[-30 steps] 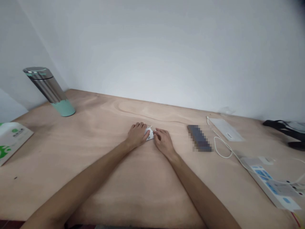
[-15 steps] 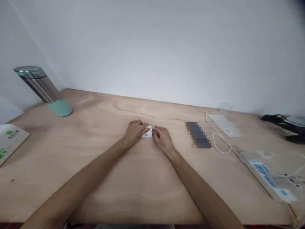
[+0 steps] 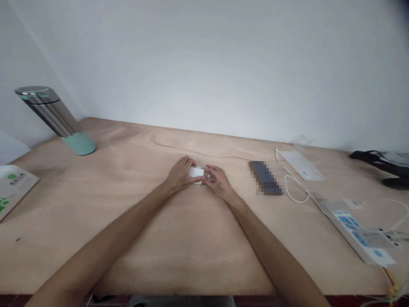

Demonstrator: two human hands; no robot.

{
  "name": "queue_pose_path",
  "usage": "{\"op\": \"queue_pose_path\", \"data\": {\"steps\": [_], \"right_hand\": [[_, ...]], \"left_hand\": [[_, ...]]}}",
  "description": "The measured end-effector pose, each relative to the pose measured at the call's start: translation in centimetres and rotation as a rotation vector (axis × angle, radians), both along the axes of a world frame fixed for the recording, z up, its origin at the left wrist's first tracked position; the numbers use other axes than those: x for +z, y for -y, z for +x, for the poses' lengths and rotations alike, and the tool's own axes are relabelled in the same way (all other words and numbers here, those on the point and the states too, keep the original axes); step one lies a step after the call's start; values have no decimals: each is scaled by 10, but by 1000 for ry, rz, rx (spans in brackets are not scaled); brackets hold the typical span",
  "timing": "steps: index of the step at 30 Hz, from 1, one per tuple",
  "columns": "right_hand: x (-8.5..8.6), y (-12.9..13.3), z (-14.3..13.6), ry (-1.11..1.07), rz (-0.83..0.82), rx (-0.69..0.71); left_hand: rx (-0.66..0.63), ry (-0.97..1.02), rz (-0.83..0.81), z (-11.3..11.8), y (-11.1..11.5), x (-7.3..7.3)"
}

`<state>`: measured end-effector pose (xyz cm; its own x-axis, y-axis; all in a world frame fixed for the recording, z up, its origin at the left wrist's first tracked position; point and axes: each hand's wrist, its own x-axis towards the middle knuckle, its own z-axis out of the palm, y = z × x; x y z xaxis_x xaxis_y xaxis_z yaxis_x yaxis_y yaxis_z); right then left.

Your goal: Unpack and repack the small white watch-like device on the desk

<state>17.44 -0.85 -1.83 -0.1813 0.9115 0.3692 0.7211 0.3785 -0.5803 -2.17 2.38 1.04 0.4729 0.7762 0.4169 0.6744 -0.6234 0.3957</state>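
Observation:
A small white box [image 3: 196, 172] is between my hands near the middle of the wooden table [image 3: 179, 238]. Clear plastic film [image 3: 208, 176] shows at its right side. My left hand [image 3: 181, 175] is closed round the left part of the box, thumb along its near edge and fingers behind it. From the right, my right hand [image 3: 218, 182] pinches the clear film, its thumb tip close to the box's right edge.
A steel and green flask [image 3: 57, 121] stands at the back left, above a white printed packet [image 3: 17, 187]. On the right lie a blurred dark phone [image 3: 266, 178], a clear sleeve [image 3: 302, 165], a white cable [image 3: 297, 200], a power strip [image 3: 358, 234] and black straps [image 3: 380, 164].
The box now shows a plain white face, where a printed mark showed before. My left thumb has shifted to its near edge. More clear film shows by my right hand.

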Motion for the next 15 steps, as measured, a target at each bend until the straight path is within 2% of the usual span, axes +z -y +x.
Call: {"op": "queue_pose_path", "data": {"steps": [7, 10, 15], "right_hand": [[3, 3, -1, -49, -22, 64], [4, 4, -3, -185, -40, 47], [8, 5, 0, -388, -61, 32]], "left_hand": [[7, 91, -33, -1, 4, 2], [12, 57, -38, 0, 4, 1], [97, 8, -64, 1, 0, 0]]}}
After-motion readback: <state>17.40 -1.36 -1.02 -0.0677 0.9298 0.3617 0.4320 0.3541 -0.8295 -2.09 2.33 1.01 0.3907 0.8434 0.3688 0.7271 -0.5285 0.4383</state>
